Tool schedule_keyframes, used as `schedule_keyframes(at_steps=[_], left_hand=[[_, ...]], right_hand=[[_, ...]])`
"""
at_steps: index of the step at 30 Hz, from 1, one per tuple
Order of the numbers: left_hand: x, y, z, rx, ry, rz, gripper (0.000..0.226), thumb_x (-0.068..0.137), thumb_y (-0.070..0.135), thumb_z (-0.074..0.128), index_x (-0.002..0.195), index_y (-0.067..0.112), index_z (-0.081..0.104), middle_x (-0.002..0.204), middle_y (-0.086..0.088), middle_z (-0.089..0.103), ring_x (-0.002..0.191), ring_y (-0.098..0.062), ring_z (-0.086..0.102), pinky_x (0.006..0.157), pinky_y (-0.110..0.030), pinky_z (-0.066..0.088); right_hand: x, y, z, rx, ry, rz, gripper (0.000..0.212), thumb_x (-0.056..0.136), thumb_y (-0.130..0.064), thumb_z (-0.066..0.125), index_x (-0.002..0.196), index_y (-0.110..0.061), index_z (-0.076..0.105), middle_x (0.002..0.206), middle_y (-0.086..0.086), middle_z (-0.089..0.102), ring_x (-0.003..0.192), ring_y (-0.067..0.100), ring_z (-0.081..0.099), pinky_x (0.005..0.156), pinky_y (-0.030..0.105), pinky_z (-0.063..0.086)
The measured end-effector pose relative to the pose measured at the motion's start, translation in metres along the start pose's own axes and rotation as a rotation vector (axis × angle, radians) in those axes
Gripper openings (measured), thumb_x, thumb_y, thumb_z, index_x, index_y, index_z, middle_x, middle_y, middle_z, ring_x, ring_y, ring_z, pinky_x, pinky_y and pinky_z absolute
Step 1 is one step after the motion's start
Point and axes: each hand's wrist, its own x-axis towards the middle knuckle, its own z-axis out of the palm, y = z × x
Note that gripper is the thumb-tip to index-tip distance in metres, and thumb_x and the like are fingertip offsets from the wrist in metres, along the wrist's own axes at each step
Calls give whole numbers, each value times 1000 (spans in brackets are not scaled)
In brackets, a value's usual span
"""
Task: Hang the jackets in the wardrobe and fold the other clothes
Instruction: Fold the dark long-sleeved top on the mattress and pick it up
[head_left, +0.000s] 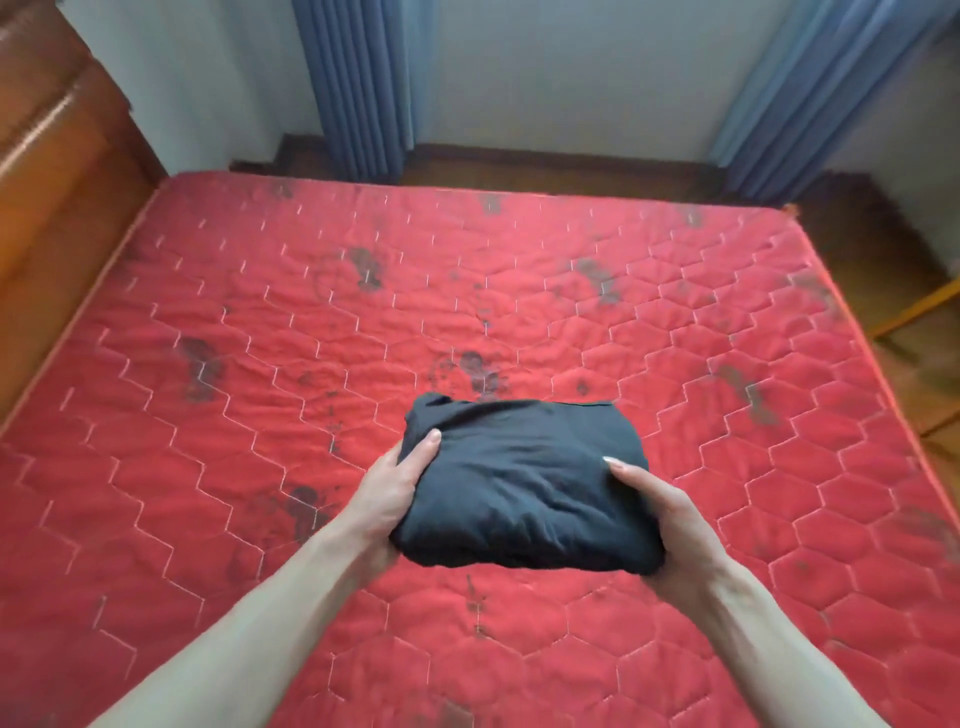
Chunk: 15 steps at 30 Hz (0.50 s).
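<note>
- We see a dark navy, soft-fabric garment folded into a thick rectangular bundle (524, 483), held in front of us above the near-centre part of the bed; whether its underside touches the bed we cannot tell.
- Our left hand (392, 493) grips the bundle's left edge: the thumb lies on top of the cloth, and the fingers go beneath it, out of sight.
- Our right hand (660, 514) grips the bundle's right edge in the same way, thumb on top pointing inward, fingers hidden beneath the fabric.
- Both bare forearms reach in from the lower corners of the view and converge on the bundle.
- The bundle's upper surface shows soft creases; its far edge is straight along most of its length, and its far-left corner bulges slightly.
- Under the bundle lies a red quilted mattress with a hexagonal stitch pattern and scattered dark floral marks (311, 322), which fills most of the view.
- A glossy brown wooden headboard panel (57, 156) stands along the mattress's left side.
- Two pleated blue curtains hang against a pale wall beyond the bed, one at the upper centre (358, 83) and one at the upper right (810, 88).
- Brown wooden flooring (883, 249) shows to the right of the mattress.
</note>
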Motion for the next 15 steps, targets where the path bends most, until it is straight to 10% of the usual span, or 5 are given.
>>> schedule_keyframes(at_steps=[15], left_hand=[[-325, 137, 40, -228, 128, 368, 34, 101, 33, 62, 130, 17, 68, 125, -8, 75, 113, -22, 74, 79, -26, 62]], right_hand=[[-249, -126, 110, -108, -424, 0, 59, 79, -17, 77, 135, -8, 65, 130, 21, 71, 107, 38, 74, 79, 45, 64]])
